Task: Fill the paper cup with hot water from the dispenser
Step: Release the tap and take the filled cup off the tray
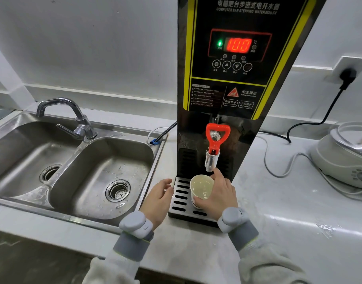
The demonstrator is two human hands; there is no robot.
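A white paper cup [201,186] stands upright on the slotted drip tray [181,198] of the tall black water dispenser [237,83]. My right hand [221,193] wraps around the cup's right side, index finger raised toward the metal spout [210,160]. The spout sits just above and behind the cup's rim, under a red tap handle [217,138]. No water stream is visible. The display [238,45] reads 100. My left hand [158,198] hovers left of the tray with fingers loosely apart, holding nothing.
A steel double sink [98,171] with a chrome faucet [73,117] lies to the left. A white appliance [346,158] with cables sits at the right. A black power cord [319,117] runs to a wall socket [348,73]. Water drops lie on the counter [323,230].
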